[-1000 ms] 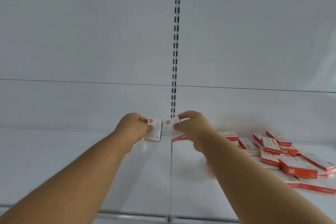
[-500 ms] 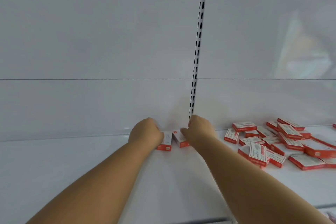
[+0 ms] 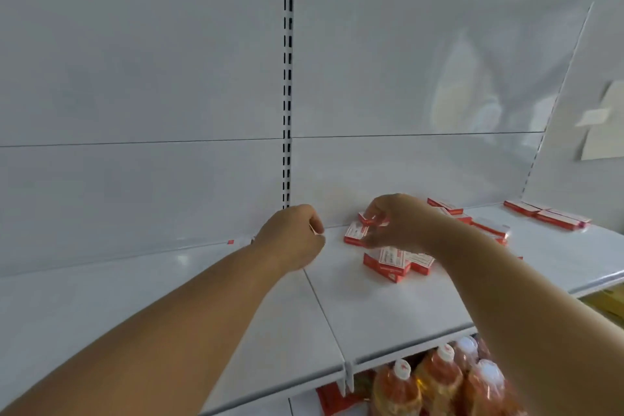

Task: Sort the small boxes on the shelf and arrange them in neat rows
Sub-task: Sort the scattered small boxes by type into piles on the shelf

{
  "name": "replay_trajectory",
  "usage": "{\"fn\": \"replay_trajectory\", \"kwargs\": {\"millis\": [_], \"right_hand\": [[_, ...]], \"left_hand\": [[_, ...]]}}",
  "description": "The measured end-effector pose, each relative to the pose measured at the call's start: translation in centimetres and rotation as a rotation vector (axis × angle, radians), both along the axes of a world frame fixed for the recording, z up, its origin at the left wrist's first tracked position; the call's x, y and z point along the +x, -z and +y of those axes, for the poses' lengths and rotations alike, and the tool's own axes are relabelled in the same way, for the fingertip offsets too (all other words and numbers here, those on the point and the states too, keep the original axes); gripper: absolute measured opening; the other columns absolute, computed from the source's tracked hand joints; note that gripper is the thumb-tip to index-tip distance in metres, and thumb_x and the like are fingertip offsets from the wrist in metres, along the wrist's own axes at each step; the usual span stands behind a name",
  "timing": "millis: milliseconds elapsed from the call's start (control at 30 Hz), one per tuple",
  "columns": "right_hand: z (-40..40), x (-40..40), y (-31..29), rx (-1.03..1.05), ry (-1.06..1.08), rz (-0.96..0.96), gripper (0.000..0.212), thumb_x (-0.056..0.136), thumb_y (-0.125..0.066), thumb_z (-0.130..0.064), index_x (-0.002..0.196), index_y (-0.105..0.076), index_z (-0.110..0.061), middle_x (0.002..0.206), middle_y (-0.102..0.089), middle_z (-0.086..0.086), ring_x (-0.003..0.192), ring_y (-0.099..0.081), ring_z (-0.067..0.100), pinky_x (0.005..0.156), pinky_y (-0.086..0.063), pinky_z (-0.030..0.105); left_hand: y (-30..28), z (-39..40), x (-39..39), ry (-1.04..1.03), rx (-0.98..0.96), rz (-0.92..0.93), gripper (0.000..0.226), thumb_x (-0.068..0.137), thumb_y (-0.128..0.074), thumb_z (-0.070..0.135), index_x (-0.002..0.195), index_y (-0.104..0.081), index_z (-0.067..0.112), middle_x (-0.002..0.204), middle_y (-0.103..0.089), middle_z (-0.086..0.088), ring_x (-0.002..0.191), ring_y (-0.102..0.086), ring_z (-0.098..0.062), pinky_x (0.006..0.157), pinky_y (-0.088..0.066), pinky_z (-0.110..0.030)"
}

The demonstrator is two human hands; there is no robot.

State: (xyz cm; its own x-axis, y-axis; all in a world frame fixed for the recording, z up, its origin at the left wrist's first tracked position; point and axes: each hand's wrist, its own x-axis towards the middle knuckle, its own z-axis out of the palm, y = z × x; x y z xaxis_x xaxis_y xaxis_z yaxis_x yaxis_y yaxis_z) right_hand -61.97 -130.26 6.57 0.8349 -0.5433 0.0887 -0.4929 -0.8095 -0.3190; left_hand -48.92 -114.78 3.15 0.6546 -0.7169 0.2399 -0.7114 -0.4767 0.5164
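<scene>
My right hand [image 3: 393, 224] reaches into the near edge of the loose heap of small boxes [image 3: 391, 262] on the right panel of the shelf [image 3: 388, 307]. Its thumb and fingertips pinch one red-and-white box [image 3: 369, 218] and hold it just above another box [image 3: 354, 234] that lies flat against the back of the shelf. I judge this a pick from the heap, taken at the box's edges so that it can be turned and set square.

My left hand [image 3: 293, 240] hovers over the seam between the two shelf panels, fingers curled inward; whether it holds anything I cannot tell, as the palm faces away. It waits close to the slotted upright [image 3: 287, 78], presumably to receive or steady the next box.

The remaining boxes lie scattered at mixed angles behind and right of my right wrist, with a separate pair [image 3: 547, 215] far right near the shelf end. No neat row is visible, so most of the sorting remains. A small red mark [image 3: 230, 242] shows at the back edge, left of my left hand. Bottles [image 3: 439, 378] stand on the level below.
</scene>
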Motion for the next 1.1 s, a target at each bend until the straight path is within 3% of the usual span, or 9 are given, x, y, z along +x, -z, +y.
{"fn": "replay_trajectory", "kwargs": {"millis": [167, 267, 400, 500, 567, 667, 800, 1000, 1100], "right_hand": [[-3.1, -1.5, 2.7, 0.021, -0.045, 0.166, 0.084, 0.057, -0.08, -0.061, 0.133, -0.052, -0.038, 0.128, -0.058, -0.006, 0.107, -0.057, 0.019, 0.091, -0.052, 0.037], [-4.3, -1.5, 3.2, -0.047, -0.137, 0.041, 0.079, 0.062, -0.08, -0.056, 0.132, -0.051, -0.033, 0.122, -0.062, -0.005, 0.102, -0.06, 0.018, 0.086, -0.051, 0.032], [-5.5, -0.9, 3.2, 0.017, -0.227, -0.318, 0.089, 0.06, -0.084, -0.057, 0.135, -0.042, -0.035, 0.121, -0.059, -0.005, 0.103, -0.06, 0.014, 0.085, -0.05, 0.029], [-6.5, -0.1, 3.4, 0.089, -0.333, -0.385, 0.089, 0.065, -0.084, -0.051, 0.139, -0.038, -0.034, 0.127, -0.054, -0.011, 0.112, -0.053, 0.008, 0.093, -0.048, 0.029], [-7.7, 0.5, 3.3, 0.085, -0.337, -0.392, 0.07, 0.08, -0.076, -0.043, 0.139, -0.043, -0.028, 0.124, -0.054, -0.013, 0.108, -0.052, 0.006, 0.091, -0.046, 0.026], [-9.9, 2.2, 2.8, -0.082, -0.183, -0.251, 0.042, 0.095, -0.055, -0.041, 0.132, -0.053, -0.019, 0.127, -0.06, 0.0, 0.11, -0.055, 0.018, 0.093, -0.047, 0.033], [-9.9, 4.6, 3.2, -0.176, -0.008, 0.111, 0.071, 0.084, -0.05, -0.071, 0.129, -0.047, -0.016, 0.123, -0.059, 0.009, 0.115, -0.052, 0.03, 0.096, -0.047, 0.045], [-8.9, 6.5, 3.5, -0.149, 0.151, 0.106, 0.061, 0.087, -0.059, -0.053, 0.132, -0.043, -0.015, 0.126, -0.058, 0.013, 0.119, -0.051, 0.034, 0.101, -0.041, 0.047], [-8.3, 6.7, 3.2, -0.027, 0.175, 0.033, 0.066, 0.078, -0.071, -0.049, 0.127, -0.042, -0.017, 0.113, -0.059, 0.01, 0.103, -0.058, 0.031, 0.091, -0.051, 0.046]], "left_hand": [[0.2, -4.1, -3.3, 0.06, 0.08, 0.047, 0.016, 0.095, -0.055, 0.032, 0.098, -0.064, 0.019, 0.1, -0.067, 0.001, 0.093, -0.061, -0.02, 0.083, -0.052, -0.035], [0.2, -5.7, -4.6, 0.049, 0.093, 0.137, 0.024, 0.096, -0.054, 0.035, 0.101, -0.066, 0.015, 0.1, -0.07, -0.005, 0.093, -0.065, -0.026, 0.081, -0.052, -0.037], [-0.6, -7.5, -5.2, -0.055, -0.081, 0.359, 0.021, 0.096, -0.057, 0.032, 0.097, -0.069, 0.015, 0.093, -0.074, -0.011, 0.072, -0.063, -0.02, 0.067, -0.048, -0.03], [-0.7, -7.9, -4.3, -0.15, -0.2, 0.411, 0.01, 0.093, -0.063, 0.022, 0.092, -0.07, 0.016, 0.086, -0.074, -0.008, 0.069, -0.063, -0.017, 0.067, -0.049, -0.031], [-0.1, -7.7, -3.3, -0.26, -0.293, 0.4, 0.008, 0.094, -0.063, 0.02, 0.088, -0.068, 0.018, 0.085, -0.073, -0.005, 0.07, -0.067, -0.017, 0.07, -0.053, -0.034], [1.1, -7.9, -2.6, -0.326, -0.409, 0.497, 0.008, 0.096, -0.059, 0.015, 0.099, -0.066, 0.013, 0.089, -0.074, -0.002, 0.067, -0.07, -0.012, 0.06, -0.054, -0.03], [2.3, -8.6, -2.6, -0.315, -0.494, 0.556, 0.007, 0.098, -0.058, 0.013, 0.095, -0.063, 0.016, 0.091, -0.074, -0.001, 0.077, -0.073, -0.014, 0.072, -0.059, -0.031], [3.5, -8.3, -1.9, -0.309, -0.584, 0.586, 0.009, 0.097, -0.059, 0.014, 0.095, -0.061, 0.022, 0.093, -0.072, 0.004, 0.081, -0.072, -0.01, 0.077, -0.059, -0.03], [3.7, -8.1, -1.7, -0.266, -0.615, 0.616, 0.01, 0.097, -0.059, 0.014, 0.097, -0.062, 0.023, 0.092, -0.072, 0.006, 0.079, -0.072, -0.008, 0.079, -0.06, -0.031]]}}
